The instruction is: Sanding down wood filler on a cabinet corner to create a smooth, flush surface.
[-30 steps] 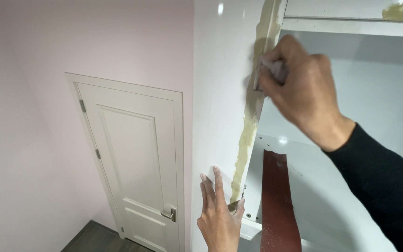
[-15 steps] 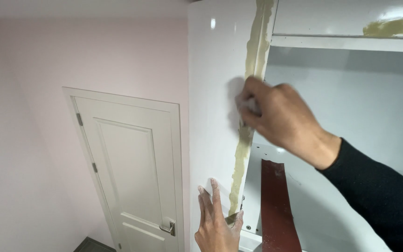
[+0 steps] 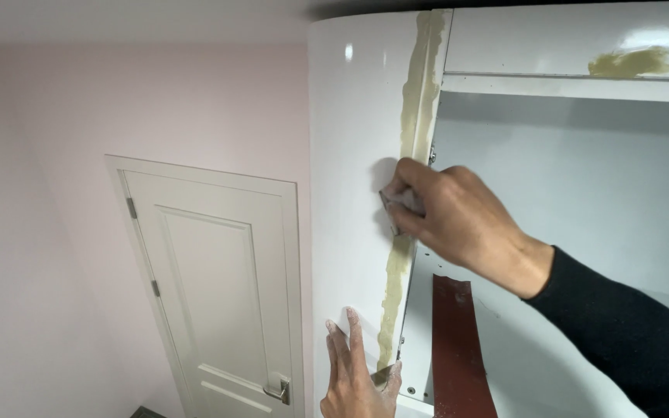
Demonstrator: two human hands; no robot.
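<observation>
I am gripping a small sanding pad in my right hand, pressing it on the filler strip along the white cabinet edge. My left hand, fingers open, is lying flat on the cabinet side, low. Inside, a dark red strip is lying.

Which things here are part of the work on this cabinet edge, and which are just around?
In the work:
- right hand pressing a small pale sanding pad
- yellowish filler strip down the white cabinet panel
- left hand flat on that panel

Just around:
- white panelled door
- dark red strip
- yellowish filler patch
</observation>
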